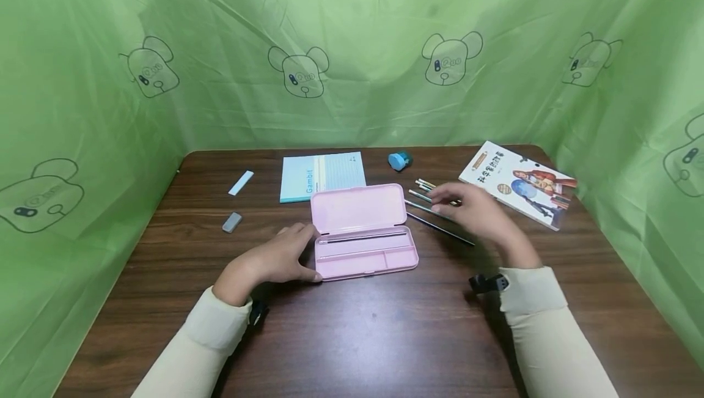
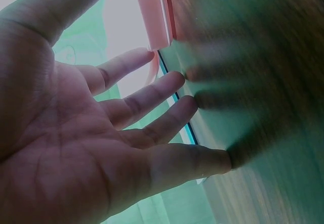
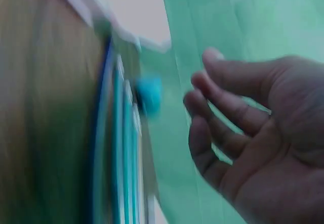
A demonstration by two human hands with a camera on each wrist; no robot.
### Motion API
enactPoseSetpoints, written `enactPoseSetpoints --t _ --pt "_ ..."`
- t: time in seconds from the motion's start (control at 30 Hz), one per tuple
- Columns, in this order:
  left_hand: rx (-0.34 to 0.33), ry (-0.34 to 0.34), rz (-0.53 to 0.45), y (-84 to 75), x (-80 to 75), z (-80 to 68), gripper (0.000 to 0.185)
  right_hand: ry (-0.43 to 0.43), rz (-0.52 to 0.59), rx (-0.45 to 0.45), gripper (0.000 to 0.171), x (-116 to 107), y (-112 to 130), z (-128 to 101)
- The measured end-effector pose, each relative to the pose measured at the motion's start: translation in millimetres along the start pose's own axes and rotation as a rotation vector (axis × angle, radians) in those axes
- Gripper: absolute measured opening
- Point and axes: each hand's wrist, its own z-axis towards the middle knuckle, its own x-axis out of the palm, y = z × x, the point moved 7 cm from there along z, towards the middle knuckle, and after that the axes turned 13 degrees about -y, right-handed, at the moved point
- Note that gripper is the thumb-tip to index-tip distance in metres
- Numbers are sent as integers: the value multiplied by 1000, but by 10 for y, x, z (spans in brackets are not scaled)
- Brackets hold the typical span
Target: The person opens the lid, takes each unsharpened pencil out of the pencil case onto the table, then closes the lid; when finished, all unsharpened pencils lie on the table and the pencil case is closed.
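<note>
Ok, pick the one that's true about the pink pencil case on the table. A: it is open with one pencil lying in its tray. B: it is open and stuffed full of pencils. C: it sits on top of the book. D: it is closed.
A: the pink pencil case lies open, lid back, with a single pencil in its upper compartment.
</note>
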Motion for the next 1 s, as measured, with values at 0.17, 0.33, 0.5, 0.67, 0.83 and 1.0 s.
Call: enactPoseSetpoints --t 0.17,0.33,0.5,0.67,0.83,1.0 --pt "-7 8 7 -12 8 10 72 186 38 -123 28 542 426 -147" --pt "-13 8 12 -10 -1 16 72 276 -92 -227 31 844 555 -250" --pt "-7 3 16 9 -4 17 72 308 -164 -244 33 949 563 -281" --pt "-17 2 8 24 0 3 71 335 -160 -213 34 1037 550 -287" --pt "-12 -3 5 23 -5 -2 71 352 -146 -249 34 1057 574 -299" --pt "-14 -8 5 29 -15 -7 70 363 -153 -294 32 1072 597 -310"
